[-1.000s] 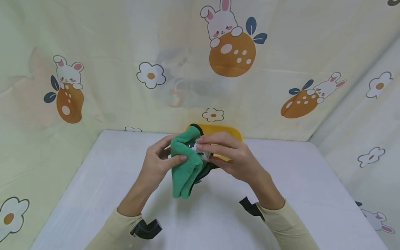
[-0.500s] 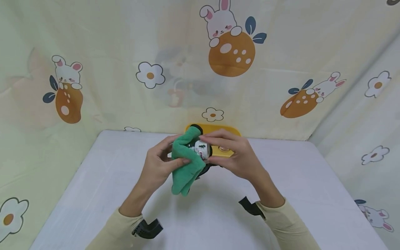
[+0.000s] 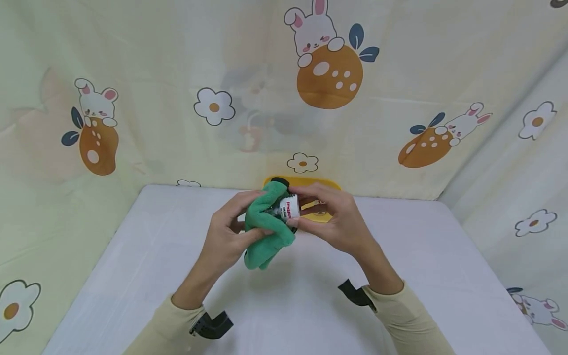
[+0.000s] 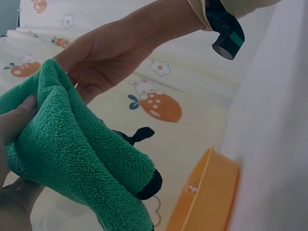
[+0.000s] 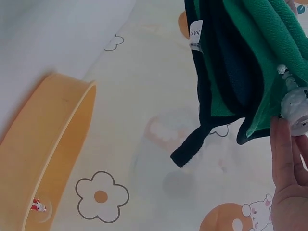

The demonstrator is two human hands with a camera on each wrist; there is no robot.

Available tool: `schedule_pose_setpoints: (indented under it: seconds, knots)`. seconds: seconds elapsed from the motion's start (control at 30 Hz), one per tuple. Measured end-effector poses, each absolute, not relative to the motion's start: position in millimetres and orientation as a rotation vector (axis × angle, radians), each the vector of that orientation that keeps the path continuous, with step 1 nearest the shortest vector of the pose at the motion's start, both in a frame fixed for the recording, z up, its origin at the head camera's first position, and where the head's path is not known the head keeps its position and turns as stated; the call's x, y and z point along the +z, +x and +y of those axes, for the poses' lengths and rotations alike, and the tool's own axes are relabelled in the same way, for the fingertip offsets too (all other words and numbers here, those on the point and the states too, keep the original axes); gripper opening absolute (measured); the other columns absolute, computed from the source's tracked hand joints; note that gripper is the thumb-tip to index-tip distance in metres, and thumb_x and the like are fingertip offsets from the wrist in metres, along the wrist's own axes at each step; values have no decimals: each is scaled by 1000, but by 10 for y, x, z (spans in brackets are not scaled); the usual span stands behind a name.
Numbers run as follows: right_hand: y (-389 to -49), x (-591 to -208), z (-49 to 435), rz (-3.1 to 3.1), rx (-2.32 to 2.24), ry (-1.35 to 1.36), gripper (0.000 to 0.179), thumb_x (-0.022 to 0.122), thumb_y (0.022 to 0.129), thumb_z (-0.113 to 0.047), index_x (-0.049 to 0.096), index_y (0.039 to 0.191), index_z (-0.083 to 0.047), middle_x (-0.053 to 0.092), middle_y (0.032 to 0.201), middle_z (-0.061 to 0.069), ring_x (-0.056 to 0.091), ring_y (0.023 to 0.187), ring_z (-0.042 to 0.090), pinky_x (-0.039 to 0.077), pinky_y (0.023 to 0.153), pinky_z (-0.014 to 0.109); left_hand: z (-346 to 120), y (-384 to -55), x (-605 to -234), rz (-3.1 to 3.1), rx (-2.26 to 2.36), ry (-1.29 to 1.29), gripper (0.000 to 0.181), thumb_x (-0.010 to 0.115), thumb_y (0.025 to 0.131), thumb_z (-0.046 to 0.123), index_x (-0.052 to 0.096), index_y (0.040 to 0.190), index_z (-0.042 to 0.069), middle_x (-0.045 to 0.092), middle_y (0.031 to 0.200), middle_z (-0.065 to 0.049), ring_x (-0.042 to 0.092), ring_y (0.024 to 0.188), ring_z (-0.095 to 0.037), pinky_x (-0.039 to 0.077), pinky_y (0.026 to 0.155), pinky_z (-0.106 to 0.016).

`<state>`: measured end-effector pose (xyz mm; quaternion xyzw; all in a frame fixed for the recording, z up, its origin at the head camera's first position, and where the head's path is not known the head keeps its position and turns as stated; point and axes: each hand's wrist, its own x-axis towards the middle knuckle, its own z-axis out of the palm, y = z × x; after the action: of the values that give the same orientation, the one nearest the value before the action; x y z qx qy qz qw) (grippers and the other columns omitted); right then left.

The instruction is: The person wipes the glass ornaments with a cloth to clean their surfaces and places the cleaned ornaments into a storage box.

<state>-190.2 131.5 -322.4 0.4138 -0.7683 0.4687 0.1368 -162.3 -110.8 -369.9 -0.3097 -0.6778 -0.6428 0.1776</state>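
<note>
My left hand grips a folded green towel with dark trim, thumb on the near side. In the right wrist view the towel's dark edge, a white tag and a hanging loop show. The fingers and thumb of my right hand pinch a small ornament, which has a white part with red lettering. Its other end, clear and knobbly, points left into the towel's folds, partly hidden. In the left wrist view, the towel hides the ornament.
Behind my hands, against the back curtain, stands a yellow basin on the white table. Inside it shows a small red and white item. A printed curtain with rabbits and flowers rises at the back and sides.
My right fingers have turned the ornament, so its red lettering now faces the head camera. The towel's hanging end has risen slightly, while my left hand keeps its grip.
</note>
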Motion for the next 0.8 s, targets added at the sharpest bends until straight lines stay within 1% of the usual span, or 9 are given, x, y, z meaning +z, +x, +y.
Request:
schedule_pose_setpoints:
  seconds: [0.1, 0.2, 0.3, 0.43, 0.5, 0.67, 0.8]
  knots:
    - [-1895, -3218, 1313, -2249, 1369, 1157, 49, 86, 78, -2, 68, 124, -5, 72, 115, 5, 73, 95, 16, 64, 76, 36, -1104, -1620, -3704, -1933, -1770, -871, 63, 80, 81, -8, 59, 139, 9, 61, 135, -8, 61, 122, -24, 63, 80, -37]
    - [-1891, -3212, 1310, -2258, 1398, 1127, 44, 86, 79, -2, 70, 120, -3, 73, 111, 6, 73, 91, 15, 64, 73, 38, -1099, -1613, -3708, -1941, -1726, -863, 65, 80, 80, -9, 59, 139, 8, 61, 134, -8, 61, 120, -23, 63, 78, -36]
    - [-1891, -3213, 1310, -2265, 1435, 1100, 39, 85, 80, -2, 71, 117, -3, 74, 108, 6, 73, 88, 16, 64, 72, 35, -1094, -1606, -3711, -1940, -1700, -861, 65, 80, 80, -10, 59, 138, 7, 61, 134, -9, 61, 120, -23, 63, 77, -34]
    - [-1893, -3220, 1304, -2299, 1483, 1062, 29, 83, 83, -4, 73, 111, -5, 75, 102, 4, 73, 86, 16, 64, 71, 33, -1094, -1605, -3725, -1932, -1680, -870, 64, 80, 79, -12, 59, 138, 4, 60, 137, -11, 60, 123, -24, 63, 78, -34]
    - [-1888, -3222, 1302, -2316, 1494, 1062, 28, 83, 84, -5, 73, 110, -6, 75, 102, 3, 73, 87, 15, 64, 73, 32, -1096, -1609, -3737, -1926, -1681, -874, 64, 80, 78, -13, 59, 137, 3, 59, 139, -12, 59, 125, -25, 63, 79, -33]
    - [-1888, -3241, 1306, -2303, 1456, 1158, 39, 84, 83, -4, 70, 119, -6, 72, 110, 4, 73, 93, 16, 63, 78, 33, -1109, -1625, -3743, -1881, -1758, -883, 62, 79, 78, -15, 61, 135, 0, 59, 137, -14, 58, 126, -24, 62, 82, -35]
    - [-1900, -3246, 1306, -2230, 1348, 1249, 50, 85, 79, 0, 67, 125, -5, 70, 116, 7, 73, 97, 20, 63, 79, 35, -1125, -1628, -3721, -1864, -1817, -867, 61, 79, 79, -14, 62, 135, 1, 60, 136, -13, 60, 124, -24, 62, 83, -37]
